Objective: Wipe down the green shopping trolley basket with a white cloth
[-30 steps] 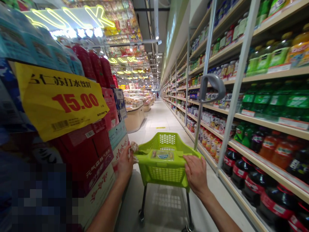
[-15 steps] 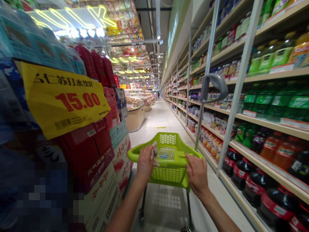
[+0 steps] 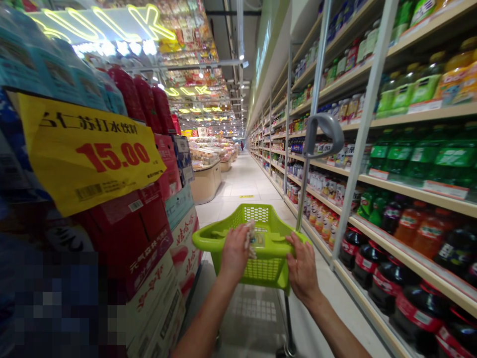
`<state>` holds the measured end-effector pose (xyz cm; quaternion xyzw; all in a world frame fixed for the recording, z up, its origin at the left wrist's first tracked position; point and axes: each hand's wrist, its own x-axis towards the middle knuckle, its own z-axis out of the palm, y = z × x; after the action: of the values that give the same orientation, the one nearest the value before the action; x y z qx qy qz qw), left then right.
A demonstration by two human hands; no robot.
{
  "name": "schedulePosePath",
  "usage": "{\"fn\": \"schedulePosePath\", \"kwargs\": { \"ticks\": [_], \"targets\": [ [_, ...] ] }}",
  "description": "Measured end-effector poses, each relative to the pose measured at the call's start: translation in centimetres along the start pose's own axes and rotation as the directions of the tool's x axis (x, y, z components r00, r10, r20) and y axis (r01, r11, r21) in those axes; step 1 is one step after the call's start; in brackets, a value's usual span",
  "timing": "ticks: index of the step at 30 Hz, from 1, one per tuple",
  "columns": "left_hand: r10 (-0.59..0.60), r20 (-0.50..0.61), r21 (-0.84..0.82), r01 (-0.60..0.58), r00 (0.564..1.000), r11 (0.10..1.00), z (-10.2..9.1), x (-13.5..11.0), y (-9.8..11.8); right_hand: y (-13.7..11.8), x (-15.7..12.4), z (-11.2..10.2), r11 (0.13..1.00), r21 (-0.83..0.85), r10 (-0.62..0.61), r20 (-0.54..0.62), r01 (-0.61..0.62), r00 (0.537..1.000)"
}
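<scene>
1. The green cart [image 3: 266, 273] stands on the aisle floor [image 3: 244, 185], stacked cartons [image 3: 182, 243] on the left, drink shelves [image 3: 395, 188] on the right.
2. The left hand [image 3: 235, 253] is closed around a crumpled cloth [image 3: 251, 241] at about the middle of the cart's near rim [image 3: 276, 251].
3. The right hand [image 3: 301, 263] has its fingers bent over the rim's right end; whether it grips or merely rests, I cannot tell.
4. The pass along the rim looks partway through: the cloth lies beyond the left end, with the stretch towards the right hand seemingly left. No part can be judged finished.
5. A second ago the cloth was at the rim's left end; now it is farther right, partly hiding the label [image 3: 260, 240]. The right hand remains at the right end.
</scene>
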<state>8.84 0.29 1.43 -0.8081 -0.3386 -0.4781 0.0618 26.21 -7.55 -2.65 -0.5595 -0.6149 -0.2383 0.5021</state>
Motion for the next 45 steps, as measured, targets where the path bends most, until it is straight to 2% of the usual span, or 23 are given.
{"fn": "schedulePosePath", "kwargs": {
  "ticks": [2, 3, 5, 7, 10, 12, 15, 18, 22, 24, 26, 28, 30, 32, 34, 38, 40, 41, 43, 45],
  "targets": [
    [-0.101, -0.059, 0.013, 0.102, 0.993, 0.995, -0.8, 0.0, -1.7, -0.3, 0.0, 0.2, 1.0, 0.015, 0.013, -0.011, -0.013, 1.0],
    [-0.114, -0.061, 0.006, 0.115, 0.992, 0.993, -0.8, 0.0, -1.7, -0.6, -0.1, 0.3, 1.0, 0.021, 0.023, -0.019, -0.022, 1.0],
    [-0.051, -0.013, -0.027, 0.051, 0.999, 0.998, -0.1, 0.1, 0.2, -1.0, 0.0, 0.6, 0.999, 0.036, 0.041, -0.028, -0.04, 0.999],
    [0.082, 0.067, -0.073, -0.078, 0.994, 0.994, 1.2, 0.2, 3.3, -1.1, 0.2, 0.5, 0.995, 0.067, 0.072, -0.031, -0.07, 0.997],
    [0.204, 0.129, -0.11, -0.19, 0.97, 0.976, 2.5, 0.2, 6.7, -0.3, 0.9, -0.1, 0.971, 0.148, 0.195, -0.048, -0.186, 0.98],
    [0.192, 0.14, -0.092, -0.18, 0.971, 0.979, 2.5, 0.1, 6.7, 0.7, 1.3, -0.8, 0.936, 0.185, 0.314, -0.054, -0.299, 0.948],
    [0.115, 0.12, -0.038, -0.111, 0.986, 0.993, 1.8, 0.2, 5.1, 1.7, 1.5, -1.4, 0.887, 0.199, 0.429, -0.02, -0.417, 0.903],
    [0.109, 0.116, -0.023, -0.107, 0.987, 0.994, 2.2, 0.5, 5.5, 1.7, 1.0, -1.3, 0.881, 0.231, 0.423, 0.01, -0.414, 0.906],
    [0.185, 0.121, -0.076, -0.176, 0.975, 0.981, 4.5, 1.1, 9.2, 1.5, 0.1, -0.7, 0.907, 0.216, 0.373, -0.016, -0.361, 0.928],
    [0.216, 0.107, -0.101, -0.205, 0.971, 0.974, 5.1, 1.1, 10.0, 1.8, -0.1, -0.7, 0.92, 0.2, 0.35, -0.035, -0.337, 0.936],
    [0.26, 0.088, -0.098, -0.251, 0.962, 0.963, 4.7, 0.7, 9.0, 2.3, 0.0, -0.8, 0.925, 0.206, 0.335, -0.053, -0.318, 0.941],
    [0.275, 0.06, -0.068, -0.271, 0.96, 0.96, 3.3, 0.2, 6.5, 2.5, 0.1, -1.0, 0.924, 0.227, 0.333, -0.076, -0.309, 0.94],
    [0.219, 0.02, -0.016, -0.218, 0.976, 0.976, 1.7, -0.3, 3.5, 2.5, 0.3, -1.2, 0.923, 0.236, 0.332, -0.09, -0.304, 0.939],
    [0.119, -0.016, 0.033, -0.119, 0.993, 0.992, 0.5, -0.6, 1.7, 2.0, 0.6, -1.3, 0.929, 0.21, 0.326, -0.079, -0.304, 0.942],
    [0.085, -0.017, 0.048, -0.084, 0.996, 0.995, 0.3, -0.7, 1.9, 1.1, 1.0, -1.3, 0.94, 0.172, 0.307, -0.048, -0.295, 0.951],
    [0.254, 0.044, -0.014, -0.253, 0.966, 0.967, 2.3, -0.6, 5.8, -0.6, 1.5, -0.9, 0.968, 0.127, 0.217, -0.008, -0.214, 0.976],
    [0.29, 0.052, -0.026, -0.289, 0.956, 0.957, 2.7, -0.6, 6.3, -0.8, 1.5, -0.9, 0.977, 0.102, 0.191, -0.015, -0.189, 0.981],
    [0.29, 0.048, -0.021, -0.289, 0.956, 0.957, 2.5, -0.6, 5.7, -0.7, 1.4, -0.9, 0.978, 0.093, 0.187, -0.019, -0.185, 0.982],
    [0.253, 0.015, 0.016, -0.254, 0.967, 0.967, 1.3, -0.9, 3.1, -0.3, 1.3, -1.1, 0.98, 0.083, 0.181, -0.012, -0.18, 0.983],
    [0.144, -0.056, 0.076, -0.14, 0.988, 0.987, -0.4, -1.3, -0.1, -0.1, 1.1, -1.2, 0.983, 0.053, 0.174, -0.005, -0.173, 0.985]
  ]
}}
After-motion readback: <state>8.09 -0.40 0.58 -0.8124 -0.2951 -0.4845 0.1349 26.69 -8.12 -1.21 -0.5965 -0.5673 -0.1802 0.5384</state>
